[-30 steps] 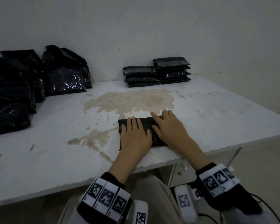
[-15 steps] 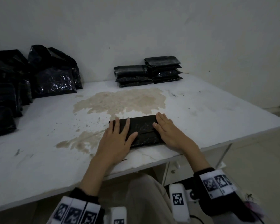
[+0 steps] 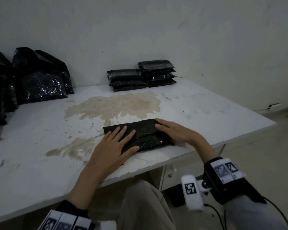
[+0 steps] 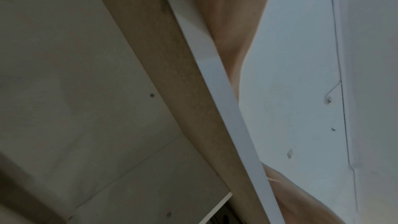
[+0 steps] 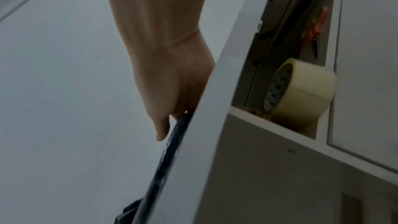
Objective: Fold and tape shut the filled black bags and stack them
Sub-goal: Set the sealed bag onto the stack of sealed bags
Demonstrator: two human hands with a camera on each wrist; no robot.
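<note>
Item in hand: one flat, folded black plastic bag (image 3: 140, 135), lying near the front edge of the white, brown-stained tabletop (image 3: 206, 113). I have my left hand (image 3: 114, 146) flat on its left part, fingers straight and spread, thumb along the near edge, pressing and gripping nothing. My right hand (image 3: 175, 130) lies on its right end, fingers straight and together, likewise pressing; from the right wrist view I can only see the heel of that hand and the thumb beside the bag's edge, so the fingers' hold I take from the head view. A fold line runs lengthwise across the bag. I cannot see any tape on it.

Finished stock: two adjoining stacks of flat black packets (image 3: 143, 75) against the back wall, the right stack standing higher than the left. I judge these folded, sealed and stacked.

Stock outstanding: a heap of bulging glossy black plastic bags (image 3: 40, 80) at the far left of the table, more running off the left edge. I judge these not yet folded.

Supplies: a roll of clear packing tape (image 5: 301, 94) on a shelf under the table, with red-handled scissors (image 5: 318, 28) behind it.

Progress, as I judge it: fold done or nearly so on the present bag; taping and stacking remain for it, and every step remains for the left heap.
</note>
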